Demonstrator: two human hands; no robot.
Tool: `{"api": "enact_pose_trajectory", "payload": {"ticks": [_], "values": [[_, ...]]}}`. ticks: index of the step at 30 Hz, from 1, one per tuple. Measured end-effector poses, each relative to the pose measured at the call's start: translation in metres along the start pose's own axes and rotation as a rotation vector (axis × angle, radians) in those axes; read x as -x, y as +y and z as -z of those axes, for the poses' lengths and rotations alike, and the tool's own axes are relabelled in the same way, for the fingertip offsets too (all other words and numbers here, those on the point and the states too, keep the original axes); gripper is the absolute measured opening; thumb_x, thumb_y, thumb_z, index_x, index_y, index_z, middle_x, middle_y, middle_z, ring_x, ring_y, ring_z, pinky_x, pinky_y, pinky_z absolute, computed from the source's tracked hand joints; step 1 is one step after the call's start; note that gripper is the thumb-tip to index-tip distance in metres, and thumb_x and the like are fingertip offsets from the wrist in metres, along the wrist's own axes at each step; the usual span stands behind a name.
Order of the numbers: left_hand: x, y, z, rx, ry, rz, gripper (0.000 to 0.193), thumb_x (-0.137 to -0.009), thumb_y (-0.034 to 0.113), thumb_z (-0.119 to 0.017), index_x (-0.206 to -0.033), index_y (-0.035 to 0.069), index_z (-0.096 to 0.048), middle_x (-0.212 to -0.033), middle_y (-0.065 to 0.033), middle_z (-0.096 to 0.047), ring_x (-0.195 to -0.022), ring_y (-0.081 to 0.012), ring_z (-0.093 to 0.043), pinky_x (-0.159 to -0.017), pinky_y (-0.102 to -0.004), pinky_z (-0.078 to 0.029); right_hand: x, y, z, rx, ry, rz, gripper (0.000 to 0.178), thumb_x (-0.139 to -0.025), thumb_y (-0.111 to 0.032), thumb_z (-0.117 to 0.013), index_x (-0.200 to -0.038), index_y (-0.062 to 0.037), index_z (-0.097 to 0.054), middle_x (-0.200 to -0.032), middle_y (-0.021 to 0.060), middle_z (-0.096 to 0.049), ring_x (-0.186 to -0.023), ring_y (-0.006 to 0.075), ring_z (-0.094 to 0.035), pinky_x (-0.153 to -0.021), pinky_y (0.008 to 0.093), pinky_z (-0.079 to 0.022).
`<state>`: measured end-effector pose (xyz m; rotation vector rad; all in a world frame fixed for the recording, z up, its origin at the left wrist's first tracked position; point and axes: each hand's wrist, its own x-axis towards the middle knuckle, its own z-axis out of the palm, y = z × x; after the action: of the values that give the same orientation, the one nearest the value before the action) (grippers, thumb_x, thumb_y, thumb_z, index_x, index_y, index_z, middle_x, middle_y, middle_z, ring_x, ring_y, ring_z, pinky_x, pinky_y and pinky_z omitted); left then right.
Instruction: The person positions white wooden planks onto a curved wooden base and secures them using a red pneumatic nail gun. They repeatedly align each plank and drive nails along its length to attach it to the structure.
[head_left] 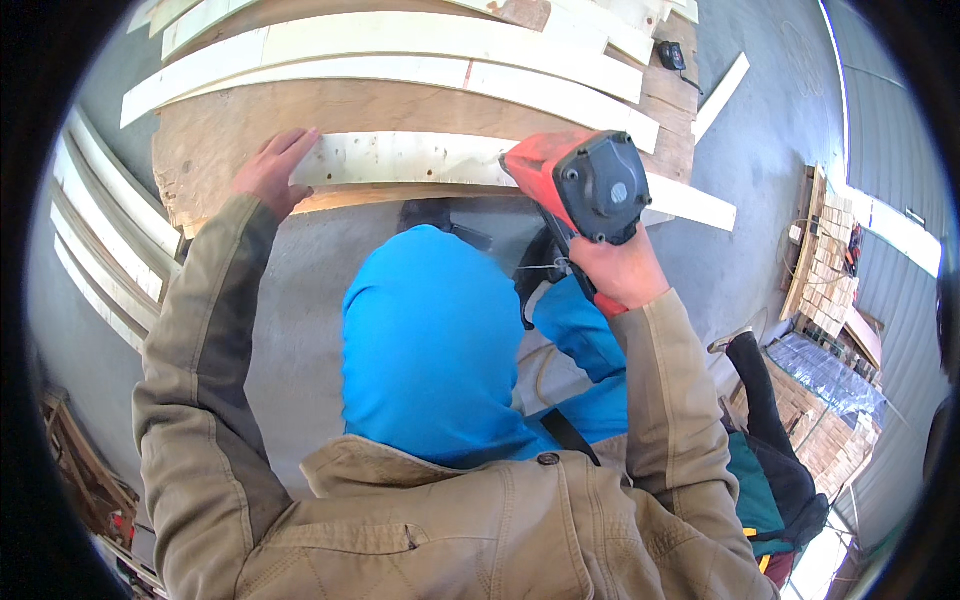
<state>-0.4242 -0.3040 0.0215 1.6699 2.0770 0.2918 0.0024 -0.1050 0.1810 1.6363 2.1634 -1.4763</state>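
Note:
My right hand [625, 268] is wrapped round the handle of a red and black nail gun [580, 185]. The gun's nose is hidden behind its body, over a pale wooden board [410, 158], so I cannot tell whether it touches the wood. At the board's left end, my left hand [275, 172] grips it, with the thumb at the near edge and the fingers at the far edge. Several small dark marks dot the board's face. It lies along the near edge of a plywood sheet [230, 122], and its right end sticks out past the sheet.
More pale boards [400, 38] lie across the plywood's far side. A small black device [671, 55] sits at its far right. Long strips [110, 215] are stacked at the left. On the right stand stacks of wood pieces [828, 265], near a corrugated wall [890, 140].

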Motion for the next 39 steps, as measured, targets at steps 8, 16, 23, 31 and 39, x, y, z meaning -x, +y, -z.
{"api": "enact_pose_trajectory", "payload": {"ticks": [8, 16, 23, 31, 39], "values": [[-0.001, 0.0, -0.004, -0.002, -0.014, 0.021, 0.091, -0.075, 0.007, -0.09, -0.158, 0.017, -0.052, -0.156, -0.0111, -0.054, -0.142, -0.0349, -0.055, -0.116, -0.0438, -0.052, 0.018, 0.048, 0.0, 0.069, 0.056, -0.031, 0.058, -0.078, -0.006, -0.083, -0.129, 0.0066, -0.059, -0.123, 0.0204, -0.074, -0.115, 0.0275, -0.072, -0.099, 0.0382, -0.056], [0.0, 0.001, -0.003, -0.024, -0.019, 0.027, 0.091, -0.077, 0.008, -0.09, -0.159, 0.017, -0.052, -0.155, -0.0119, -0.056, -0.142, -0.0341, -0.055, -0.117, -0.0436, -0.051, 0.018, 0.046, 0.0, 0.088, 0.05, 0.006, 0.058, -0.078, -0.005, -0.083, -0.13, 0.0066, -0.058, -0.124, 0.0211, -0.074, -0.116, 0.0286, -0.072, -0.099, 0.0386, -0.057], [-0.001, 0.003, -0.002, -0.043, -0.018, 0.026, 0.091, -0.078, 0.008, -0.089, -0.16, 0.017, -0.051, -0.155, -0.0117, -0.055, -0.142, -0.0336, -0.055, -0.118, -0.0436, -0.051, 0.025, 0.029, 0.005, 0.049, -0.072, 0.212, 0.05, -0.08, -0.002, -0.082, -0.128, 0.0007, -0.066, -0.123, 0.0156, -0.076, -0.115, 0.0263, -0.072, -0.098, 0.0376, -0.057], [-0.001, 0.006, 0.003, -0.048, -0.036, 0.052, 0.087, -0.08, 0.011, -0.087, -0.16, 0.018, -0.051, -0.156, -0.01, -0.055, -0.144, -0.0329, -0.054, -0.118, -0.0441, -0.05, 0.023, 0.025, 0.006, -0.035, 0.058, 0.104, 0.039, -0.083, -0.001, -0.079, -0.121, -0.0005, -0.072, -0.118, 0.0131, -0.078, -0.109, 0.0222, -0.073, -0.096, 0.0361, -0.057], [0.0, 0.01, 0.008, -0.05, -0.081, 0.055, 0.093, -0.081, 0.011, -0.086, -0.164, 0.018, -0.044, -0.159, -0.0117, -0.051, -0.146, -0.0349, -0.051, -0.119, -0.0461, -0.049, 0.037, 0.007, 0.021, -0.053, 0.068, 0.14, 0.023, -0.089, -0.001, -0.074, -0.113, -0.0004, -0.076, -0.108, 0.0091, -0.081, -0.101, 0.0163, -0.074, -0.091, 0.034, -0.057]]}}
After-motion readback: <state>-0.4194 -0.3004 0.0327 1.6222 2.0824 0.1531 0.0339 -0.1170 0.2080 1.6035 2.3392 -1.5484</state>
